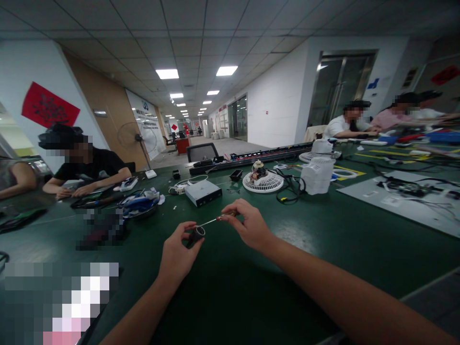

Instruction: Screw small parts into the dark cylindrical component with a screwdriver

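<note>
Green table (pixel 251 292): beneath both hands. Grey box-shaped drive (pixel 203 193): beyond them. Right hand (pixel 248 224): clamped on screwdriver (pixel 219 218) handle. Left hand (pixel 177 251): closed round dark cylindrical part (pixel 194 237), tool tip at its rim, contact unclear. Step, seemingly: tool work; next move calls for steady left grip.

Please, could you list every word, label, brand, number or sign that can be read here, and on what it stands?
None can be read.
Red diamond-shaped paper at left: dark characters, too blurred.
White wall board with a blue-green logo: lettering too blurred.
Flat grey panel at right: white labels, too small.
Red-handled metal screwdriver and dark hollow cylindrical part: no text visible.
Other marks: too small.
</note>
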`<state>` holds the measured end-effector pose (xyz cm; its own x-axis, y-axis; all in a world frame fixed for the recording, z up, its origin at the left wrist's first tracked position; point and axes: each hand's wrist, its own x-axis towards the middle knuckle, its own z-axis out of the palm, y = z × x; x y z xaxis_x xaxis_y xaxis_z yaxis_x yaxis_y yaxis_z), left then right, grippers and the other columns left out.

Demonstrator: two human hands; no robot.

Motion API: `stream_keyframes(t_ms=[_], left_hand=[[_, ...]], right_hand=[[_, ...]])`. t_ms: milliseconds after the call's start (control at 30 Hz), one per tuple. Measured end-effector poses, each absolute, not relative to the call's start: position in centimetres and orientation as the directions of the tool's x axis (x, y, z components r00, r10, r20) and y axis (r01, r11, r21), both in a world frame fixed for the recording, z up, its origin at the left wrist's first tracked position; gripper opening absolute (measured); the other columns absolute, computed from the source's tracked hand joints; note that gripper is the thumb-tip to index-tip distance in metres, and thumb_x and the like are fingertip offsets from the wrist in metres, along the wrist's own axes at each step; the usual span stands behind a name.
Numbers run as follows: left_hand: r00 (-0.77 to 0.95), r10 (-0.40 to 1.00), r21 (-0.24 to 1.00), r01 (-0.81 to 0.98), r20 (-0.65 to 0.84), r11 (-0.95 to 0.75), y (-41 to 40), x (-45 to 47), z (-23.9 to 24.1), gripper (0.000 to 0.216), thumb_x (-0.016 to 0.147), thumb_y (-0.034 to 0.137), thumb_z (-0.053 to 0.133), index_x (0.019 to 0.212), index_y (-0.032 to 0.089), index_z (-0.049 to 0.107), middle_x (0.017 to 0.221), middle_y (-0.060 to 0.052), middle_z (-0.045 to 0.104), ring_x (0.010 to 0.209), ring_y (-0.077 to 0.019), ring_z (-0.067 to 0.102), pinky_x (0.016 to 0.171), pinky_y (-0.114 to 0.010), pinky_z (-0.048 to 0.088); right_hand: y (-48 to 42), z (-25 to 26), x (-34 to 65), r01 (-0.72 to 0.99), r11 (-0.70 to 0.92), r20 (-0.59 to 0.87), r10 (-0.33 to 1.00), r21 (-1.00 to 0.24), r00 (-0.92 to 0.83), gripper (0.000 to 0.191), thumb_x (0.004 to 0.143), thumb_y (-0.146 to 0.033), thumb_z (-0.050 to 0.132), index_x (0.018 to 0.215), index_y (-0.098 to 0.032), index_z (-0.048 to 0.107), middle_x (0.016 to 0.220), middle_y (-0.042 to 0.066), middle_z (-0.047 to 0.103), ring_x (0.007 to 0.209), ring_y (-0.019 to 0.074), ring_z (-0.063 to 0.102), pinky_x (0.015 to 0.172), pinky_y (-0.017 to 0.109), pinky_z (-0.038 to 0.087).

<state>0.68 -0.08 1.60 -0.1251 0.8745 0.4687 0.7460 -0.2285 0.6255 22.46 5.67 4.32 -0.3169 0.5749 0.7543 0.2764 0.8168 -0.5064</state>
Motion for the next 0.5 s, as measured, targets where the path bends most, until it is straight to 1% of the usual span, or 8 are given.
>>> stream_keyframes(t_ms=[133,233,300,367,433,500], left_hand=[[-0.126,0.874,0.627,0.744,0.470,-0.230,-0.12,0.72,1.59,0.040,0.076,0.027,0.071,0.113,0.022,0.058,0.098,-0.005,0.075,0.083,-0.0236,0.073,0.066,-0.034,0.057],[-0.096,0.862,0.617,0.738,0.497,-0.273,0.01,0.66,1.36,0.039,0.075,0.025,0.071,0.112,0.022,0.059,0.102,-0.005,0.074,0.085,-0.0228,0.073,0.070,-0.034,0.058],[-0.095,0.857,0.618,0.733,0.506,-0.283,0.12,0.65,1.20,0.038,0.075,0.024,0.072,0.111,0.022,0.059,0.103,-0.005,0.074,0.086,-0.0223,0.073,0.070,-0.033,0.058],[-0.099,0.855,0.621,0.730,0.509,-0.285,0.19,0.67,1.10,0.038,0.075,0.023,0.072,0.111,0.022,0.059,0.103,-0.005,0.074,0.085,-0.0218,0.073,0.064,-0.031,0.057],[-0.086,0.848,0.610,0.733,0.522,-0.301,0.18,0.70,1.05,0.039,0.075,0.022,0.072,0.111,0.023,0.059,0.099,-0.003,0.074,0.084,-0.0213,0.073,0.066,-0.031,0.057],[-0.064,0.838,0.588,0.741,0.542,-0.324,0.11,0.70,1.03,0.038,0.074,0.020,0.073,0.110,0.023,0.059,0.094,-0.001,0.075,0.086,-0.0209,0.073,0.075,-0.033,0.057]], right_hand=[[5.93,4.03,22.47,0.351,0.811,0.733,0.578,-0.467,-0.360,0.011,0.095,-0.028,0.058,0.096,-0.018,0.063,0.086,0.004,0.063,0.083,0.0173,0.058,0.077,0.031,0.045],[6.14,3.83,22.39,0.394,0.796,0.690,0.600,-0.461,-0.406,0.010,0.094,-0.028,0.060,0.096,-0.019,0.063,0.085,0.003,0.065,0.083,0.0176,0.059,0.079,0.032,0.045],[6.23,3.82,22.40,0.396,0.801,0.687,0.593,-0.449,-0.420,0.009,0.093,-0.027,0.060,0.097,-0.019,0.063,0.086,0.003,0.066,0.084,0.0181,0.059,0.080,0.033,0.044],[6.30,3.91,22.51,0.370,0.814,0.688,0.578,-0.448,-0.439,0.007,0.094,-0.024,0.058,0.097,-0.018,0.062,0.089,0.004,0.067,0.085,0.0179,0.060,0.080,0.032,0.045],[6.39,4.04,22.68,0.305,0.811,0.659,0.584,-0.499,-0.474,0.008,0.096,-0.022,0.054,0.097,-0.018,0.060,0.087,0.003,0.067,0.081,0.0164,0.061,0.076,0.030,0.045],[6.50,4.10,22.82,0.235,0.782,0.616,0.606,-0.578,-0.503,0.009,0.097,-0.022,0.051,0.096,-0.018,0.059,0.081,0.001,0.066,0.073,0.0146,0.061,0.070,0.028,0.046]])
